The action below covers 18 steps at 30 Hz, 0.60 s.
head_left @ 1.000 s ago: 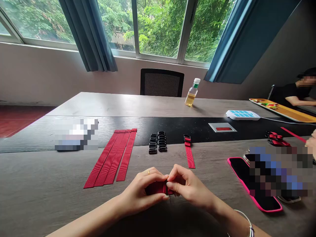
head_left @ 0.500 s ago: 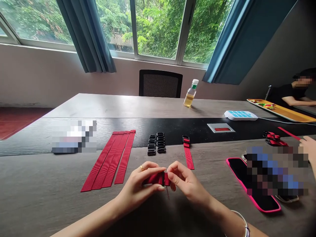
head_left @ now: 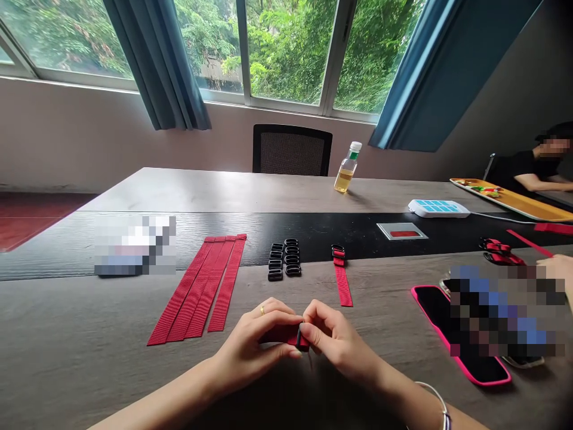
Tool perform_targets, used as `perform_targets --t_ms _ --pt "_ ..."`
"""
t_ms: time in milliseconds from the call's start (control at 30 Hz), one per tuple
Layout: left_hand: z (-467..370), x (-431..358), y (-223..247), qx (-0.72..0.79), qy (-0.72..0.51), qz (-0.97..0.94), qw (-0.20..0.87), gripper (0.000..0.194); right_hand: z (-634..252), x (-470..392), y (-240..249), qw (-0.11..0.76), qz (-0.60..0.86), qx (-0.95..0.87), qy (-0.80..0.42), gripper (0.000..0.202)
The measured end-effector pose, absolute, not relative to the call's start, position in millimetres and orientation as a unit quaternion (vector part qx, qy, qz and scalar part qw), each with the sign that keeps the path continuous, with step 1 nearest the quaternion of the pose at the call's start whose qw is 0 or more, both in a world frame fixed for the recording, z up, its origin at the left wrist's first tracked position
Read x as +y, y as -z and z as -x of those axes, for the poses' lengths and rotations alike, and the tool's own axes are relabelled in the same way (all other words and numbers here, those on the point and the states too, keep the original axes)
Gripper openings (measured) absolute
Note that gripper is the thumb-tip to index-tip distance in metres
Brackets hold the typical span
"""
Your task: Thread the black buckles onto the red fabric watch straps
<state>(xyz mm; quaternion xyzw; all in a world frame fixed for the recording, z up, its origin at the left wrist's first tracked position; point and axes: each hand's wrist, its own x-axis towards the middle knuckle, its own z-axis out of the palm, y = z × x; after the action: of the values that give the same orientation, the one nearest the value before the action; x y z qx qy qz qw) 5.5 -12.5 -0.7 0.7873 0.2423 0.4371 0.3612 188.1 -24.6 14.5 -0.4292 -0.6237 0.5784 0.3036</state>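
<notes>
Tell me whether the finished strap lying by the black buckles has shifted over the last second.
No. The finished strap lies just right of the black buckles, its buckle end on the dark table strip, as before; small offsets match the camera's movement.

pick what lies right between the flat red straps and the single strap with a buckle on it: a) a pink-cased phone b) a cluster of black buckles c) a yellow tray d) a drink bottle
b: the black buckles sit in two short rows on the table, with the flat red straps on one side and the buckled strap on the other.
</notes>
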Motion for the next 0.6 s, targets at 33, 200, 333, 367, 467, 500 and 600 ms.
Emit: perform_targets --t_ms 33,200,333,367,467,500,600 --pt "-5.6 -13.1 1.1 0.247 -0.432 -0.787 0.364 0.027 -186.8 -25.0 -13.8 0.312 0.436 -0.624 -0.569 0.044" --pt "-7.5 -17.1 3.9 0.324 -0.416 -0.744 0.411 0.029 -182.1 -27.0 -11.1 0.365 0.454 -0.600 -0.549 0.042" --pt "-8.0 -17.7 3.1 0.336 -0.457 -0.707 0.423 0.029 -183.1 -27.3 -9.1 0.389 0.410 -0.616 -0.549 0.040" --pt "-7.9 -17.8 2.2 0.334 -0.465 -0.714 0.404 0.027 -183.8 -27.1 -8.5 0.389 0.403 -0.631 -0.537 0.041" --pt "-7.7 -18.8 -1.3 0.338 -0.466 -0.715 0.397 0.027 -186.3 -26.0 -7.6 0.395 0.383 -0.697 -0.459 0.043" --pt "-7.9 -19.2 -2.5 0.346 -0.461 -0.699 0.424 0.027 -186.9 -25.6 -7.5 0.398 0.369 -0.725 -0.425 0.044" --pt "-9.7 -20.2 -4.4 0.360 -0.437 -0.625 0.537 0.030 -187.9 -24.6 -8.0 0.402 0.332 -0.782 -0.342 0.039"
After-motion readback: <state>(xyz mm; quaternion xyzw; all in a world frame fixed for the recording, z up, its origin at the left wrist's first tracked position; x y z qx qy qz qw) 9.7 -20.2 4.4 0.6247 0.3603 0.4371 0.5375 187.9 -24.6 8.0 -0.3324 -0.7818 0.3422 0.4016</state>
